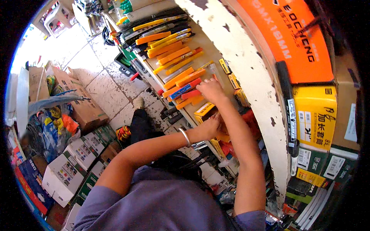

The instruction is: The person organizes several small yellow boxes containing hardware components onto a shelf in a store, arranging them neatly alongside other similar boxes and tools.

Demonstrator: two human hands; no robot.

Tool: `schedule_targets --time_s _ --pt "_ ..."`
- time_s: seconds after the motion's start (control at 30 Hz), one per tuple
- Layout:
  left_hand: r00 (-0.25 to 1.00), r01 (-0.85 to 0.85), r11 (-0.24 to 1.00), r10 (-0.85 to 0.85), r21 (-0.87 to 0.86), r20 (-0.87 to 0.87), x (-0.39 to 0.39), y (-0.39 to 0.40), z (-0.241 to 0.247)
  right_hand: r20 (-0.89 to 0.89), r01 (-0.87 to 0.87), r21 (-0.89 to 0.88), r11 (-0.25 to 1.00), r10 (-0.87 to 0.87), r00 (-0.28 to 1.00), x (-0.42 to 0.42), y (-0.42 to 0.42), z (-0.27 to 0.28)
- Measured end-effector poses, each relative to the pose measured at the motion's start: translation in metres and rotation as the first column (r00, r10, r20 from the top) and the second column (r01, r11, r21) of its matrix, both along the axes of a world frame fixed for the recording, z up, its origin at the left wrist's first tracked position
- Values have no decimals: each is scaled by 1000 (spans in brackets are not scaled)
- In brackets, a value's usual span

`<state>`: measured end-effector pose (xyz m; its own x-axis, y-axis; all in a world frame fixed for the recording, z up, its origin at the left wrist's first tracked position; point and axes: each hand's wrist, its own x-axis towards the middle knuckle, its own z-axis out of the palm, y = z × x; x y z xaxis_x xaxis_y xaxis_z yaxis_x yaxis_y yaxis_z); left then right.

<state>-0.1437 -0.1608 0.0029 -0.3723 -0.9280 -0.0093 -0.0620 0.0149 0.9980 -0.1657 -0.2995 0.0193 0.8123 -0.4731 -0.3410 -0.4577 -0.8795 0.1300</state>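
Observation:
My right hand (211, 90) reaches over the shelf, its fingertips at the red end of a blue-and-red flat pack (184, 89). Whether the fingers grip it I cannot tell. A red pack (191, 94) lies just below, beside several orange plastic cases (185, 102). My left hand (212, 126), with a silver bangle (185, 137) at its wrist, is by a small yellow box (204, 110) that looks open at one end. Its fingers are partly hidden by the hand itself and the right forearm, so its hold is unclear.
Rows of orange and yellow cases (176, 55) cover the shelf. Small yellow boxes (234, 80) line its back edge. A peeling white shelf board (248, 57) runs close to my right arm. Cardboard cartons (78, 98) and white boxes (63, 176) stand on the left.

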Motion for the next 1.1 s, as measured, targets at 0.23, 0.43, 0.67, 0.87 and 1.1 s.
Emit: schedule_targets --time_s 0.23,0.43,0.67,0.87,1.1 --pt "998 -61 993 58 -97 -41 43 20 -11 495 72 201 977 -164 853 -21 26 55" --pt "861 -503 856 508 -123 8 85 26 29 657 49 197 979 -169 735 -42 66 91" --pt "869 -231 928 332 -294 366 70 12 31 543 321 347 881 -469 697 -57 96 93" --pt "750 -39 847 375 -530 544 62 -5 39 703 310 383 870 -492 513 -44 120 139" --pt "765 -150 828 443 -540 467 57 0 29 546 727 257 636 -717 434 -82 112 123"
